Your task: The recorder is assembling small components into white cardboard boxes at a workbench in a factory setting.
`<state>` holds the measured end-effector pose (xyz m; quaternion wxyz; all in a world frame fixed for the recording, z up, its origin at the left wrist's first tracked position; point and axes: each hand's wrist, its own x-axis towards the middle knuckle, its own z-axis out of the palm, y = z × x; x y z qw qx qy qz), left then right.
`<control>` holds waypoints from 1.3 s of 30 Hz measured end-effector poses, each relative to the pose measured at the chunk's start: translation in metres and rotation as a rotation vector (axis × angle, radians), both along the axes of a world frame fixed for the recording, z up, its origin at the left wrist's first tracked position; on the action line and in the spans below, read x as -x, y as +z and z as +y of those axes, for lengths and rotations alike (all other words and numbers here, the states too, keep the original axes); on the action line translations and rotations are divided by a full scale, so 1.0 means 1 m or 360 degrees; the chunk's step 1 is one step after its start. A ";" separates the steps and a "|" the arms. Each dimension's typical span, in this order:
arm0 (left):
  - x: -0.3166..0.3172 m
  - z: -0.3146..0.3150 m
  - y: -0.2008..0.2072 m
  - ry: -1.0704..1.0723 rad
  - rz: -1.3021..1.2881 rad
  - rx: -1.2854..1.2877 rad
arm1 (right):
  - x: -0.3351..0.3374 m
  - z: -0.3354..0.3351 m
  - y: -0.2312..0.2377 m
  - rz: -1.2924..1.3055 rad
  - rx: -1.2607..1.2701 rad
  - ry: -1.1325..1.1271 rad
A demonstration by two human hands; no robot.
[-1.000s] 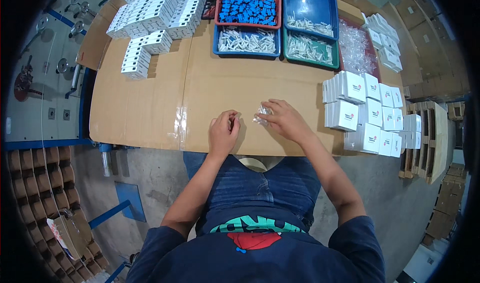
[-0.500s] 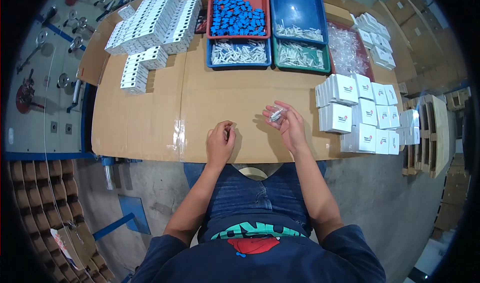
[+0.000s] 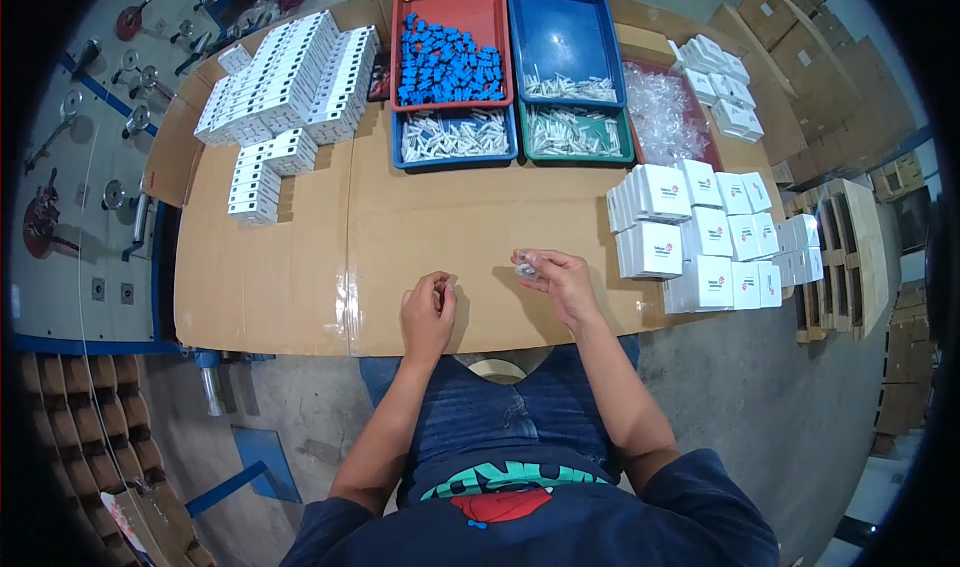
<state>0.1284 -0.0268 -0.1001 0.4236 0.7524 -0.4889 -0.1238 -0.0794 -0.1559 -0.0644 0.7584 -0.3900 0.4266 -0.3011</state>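
My right hand (image 3: pixel 564 285) is raised above the cardboard-covered table, pinching a small clear plastic bag (image 3: pixel 525 270) with whitish pieces in it between thumb and fingers. To its left, near the table's front edge, my left hand (image 3: pixel 428 317) is closed with the fingers curled in; whether it holds anything is hidden. Beyond the hands stand a blue tray (image 3: pixel 457 160) of white plastic pieces, a green tray (image 3: pixel 578 157) with similar white pieces, a red tray (image 3: pixel 402 17) of small blue parts and a larger blue tray (image 3: pixel 560 32) with white pieces at its near end.
Stacked white boxes (image 3: pixel 270 87) fill the far left of the cardboard (image 3: pixel 290 287). On the right, flat white packs (image 3: pixel 655 252) stand in rows beside a dark red tray (image 3: pixel 712 157) heaped with clear plastic bags (image 3: pixel 660 117). A wooden pallet (image 3: pixel 855 257) stands farther right.
My right hand has turned from palm-up with the bag lying on the fingers to pinching it at the fingertips. The whole view has shifted slightly; the left hand stays curled.
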 end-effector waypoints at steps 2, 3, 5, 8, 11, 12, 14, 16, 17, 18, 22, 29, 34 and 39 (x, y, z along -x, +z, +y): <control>-0.001 0.001 -0.001 0.0000 0.0006 0.0003 | -0.002 0.001 -0.005 0.0097 0.0008 -0.0078; -0.002 0.001 -0.001 0.0005 0.0012 -0.0002 | -0.002 -0.001 -0.007 0.0098 0.0013 -0.0079; -0.002 0.000 -0.001 -0.0002 0.0013 -0.0002 | -0.004 -0.005 -0.012 -0.0001 -0.0042 -0.0197; -0.002 -0.001 -0.001 -0.0006 -0.0004 0.0023 | -0.015 -0.023 -0.012 -0.0090 -0.0027 -0.0168; -0.003 0.000 -0.003 -0.0001 -0.0024 0.0050 | -0.038 -0.057 0.010 0.0133 -0.0044 -0.0123; -0.002 -0.001 -0.002 -0.0004 -0.0018 0.0051 | -0.045 -0.075 0.012 0.0126 -0.0033 -0.0120; -0.002 0.000 -0.003 -0.0001 -0.0005 0.0046 | -0.059 -0.113 0.013 0.0171 0.0140 0.0063; -0.003 0.000 -0.004 -0.0003 0.0010 0.0050 | -0.071 -0.145 0.024 0.0144 0.0165 0.0098; -0.003 0.001 -0.004 -0.0001 0.0037 0.0043 | -0.077 -0.162 0.028 0.0124 0.0176 0.0134; -0.003 0.003 -0.004 0.0004 0.0064 0.0033 | -0.080 -0.179 0.030 0.0114 0.0188 0.0143; -0.002 0.002 -0.004 -0.0005 0.0045 0.0045 | -0.070 -0.262 0.039 0.0103 0.0408 0.0067; -0.005 0.002 -0.013 0.0024 -0.0078 0.0123 | -0.077 -0.353 0.086 0.1530 0.1160 0.0290; -0.002 -0.001 -0.005 -0.0016 -0.0023 0.0062 | -0.079 -0.384 0.101 0.2088 0.1901 0.0564; -0.003 0.001 -0.005 -0.0007 -0.0065 0.0042 | -0.089 -0.389 0.104 0.2050 0.2167 0.0654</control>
